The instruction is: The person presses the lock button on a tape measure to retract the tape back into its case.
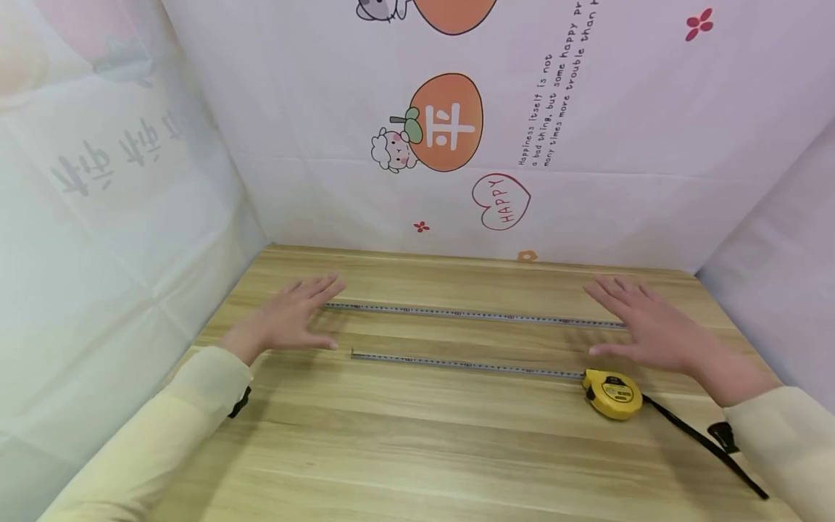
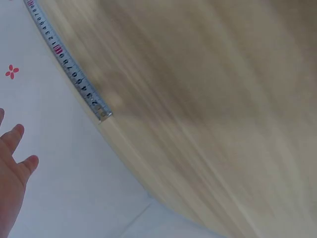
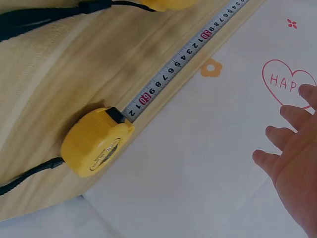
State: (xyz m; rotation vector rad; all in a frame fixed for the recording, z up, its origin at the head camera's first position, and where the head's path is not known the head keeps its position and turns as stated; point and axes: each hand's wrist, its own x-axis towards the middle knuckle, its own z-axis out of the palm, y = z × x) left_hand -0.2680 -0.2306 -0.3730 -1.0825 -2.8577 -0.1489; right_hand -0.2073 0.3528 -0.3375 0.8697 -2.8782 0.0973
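Observation:
Two metal tape blades run across the wooden table, roughly parallel. The nearer blade [image 1: 468, 365] comes out of a yellow tape measure [image 1: 613, 394] with a black strap. The farther blade [image 1: 458, 314] leads to a second yellow tape measure [image 3: 96, 141], which my right hand hides in the head view. My left hand [image 1: 293, 315], fingers spread, hovers by the blades' left ends and holds nothing. Over at the right, my right hand [image 1: 646, 322] is held above the table with fingers extended and empty. In the left wrist view, the metal end hook [image 2: 104, 115] shows.
A wooden table [image 1: 365, 442] fills the lower view. Behind it stands a white printed cloth wall [image 1: 326, 145], with plain cloth sides left and right. The black strap [image 1: 707, 444] of the nearer tape measure trails toward the right sleeve.

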